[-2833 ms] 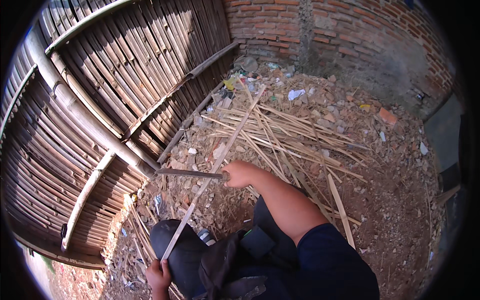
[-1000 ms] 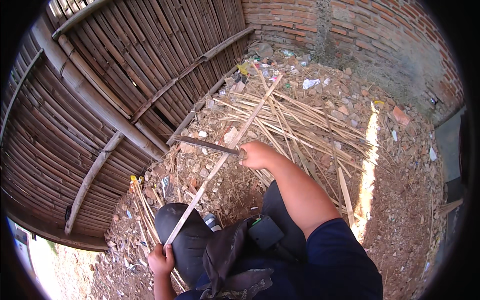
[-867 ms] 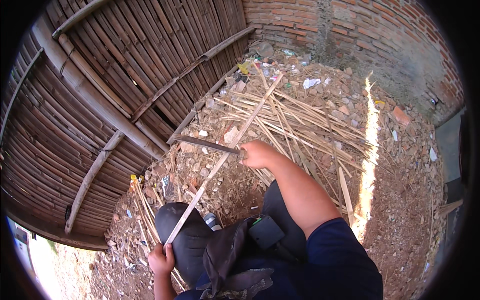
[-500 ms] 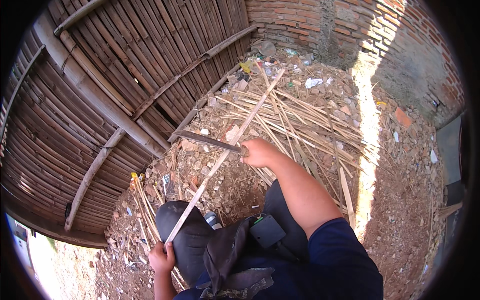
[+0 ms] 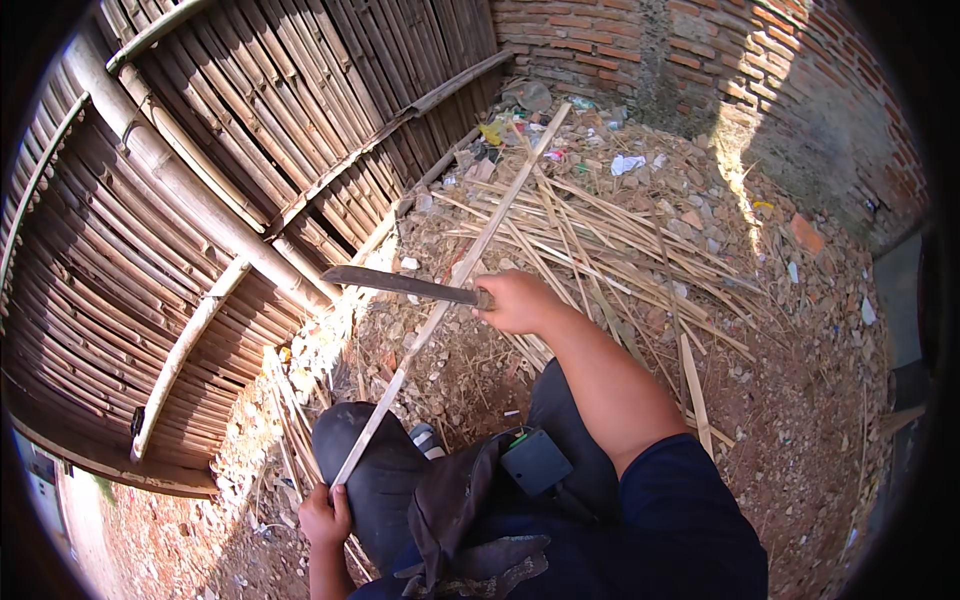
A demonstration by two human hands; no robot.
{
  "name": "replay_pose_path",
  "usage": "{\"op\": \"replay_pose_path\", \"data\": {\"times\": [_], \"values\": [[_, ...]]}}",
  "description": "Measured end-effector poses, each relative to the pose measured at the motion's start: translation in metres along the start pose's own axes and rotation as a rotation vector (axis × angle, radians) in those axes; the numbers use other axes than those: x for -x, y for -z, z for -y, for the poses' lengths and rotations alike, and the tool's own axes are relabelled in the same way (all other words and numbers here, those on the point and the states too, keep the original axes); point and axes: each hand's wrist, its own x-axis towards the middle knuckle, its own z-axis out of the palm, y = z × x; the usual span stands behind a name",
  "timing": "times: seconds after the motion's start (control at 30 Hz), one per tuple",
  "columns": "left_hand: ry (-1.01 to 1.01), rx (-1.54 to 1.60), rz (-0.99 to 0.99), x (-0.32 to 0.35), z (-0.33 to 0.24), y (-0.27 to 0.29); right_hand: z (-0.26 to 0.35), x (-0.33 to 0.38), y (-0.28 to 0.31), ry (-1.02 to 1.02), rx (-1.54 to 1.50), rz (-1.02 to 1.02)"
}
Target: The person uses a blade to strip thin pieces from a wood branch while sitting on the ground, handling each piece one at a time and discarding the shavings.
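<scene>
My left hand [image 5: 325,512] is closed round the near end of a long, pale bamboo strip [image 5: 405,370]. The strip slants across my left knee and reaches out to the far right over the ground. A machete [image 5: 400,285] with a dark blade is in my right hand [image 5: 518,301], its fingers wrapped round the handle. Its blade points left and crosses over the strip around the middle. Whether the edge touches the strip, I cannot tell.
Beyond my right hand lies a loose pile of split bamboo strips [image 5: 620,245] on stony, littered soil. More strips [image 5: 290,420] lie beside my left knee. A bamboo-slat wall [image 5: 210,200] stands at the left, a brick wall [image 5: 590,45] at the back.
The machete has shifted slightly left, showing more of its tip. The strip's far end sits a little farther out. Sunlight has faded at the right and brightened along the slat wall.
</scene>
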Motion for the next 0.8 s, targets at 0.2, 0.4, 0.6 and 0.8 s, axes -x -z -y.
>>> {"op": "replay_pose_path", "data": {"times": [0.2, 0.4, 0.6, 0.8], "values": [[0.028, 0.014, -0.004, 0.001, -0.004, -0.002, 0.008, -0.003, -0.01, -0.072, -0.059, -0.081], [0.001, -0.058, 0.012, 0.001, 0.002, 0.002, 0.027, 0.001, -0.014, -0.06, 0.104, 0.175], [0.088, -0.008, 0.097, 0.006, -0.001, 0.01, 0.017, 0.0, -0.01, 0.028, 0.008, 0.038], [0.077, 0.007, 0.123, 0.032, 0.006, 0.015, 0.007, 0.002, -0.009, 0.051, -0.022, -0.058]]}}
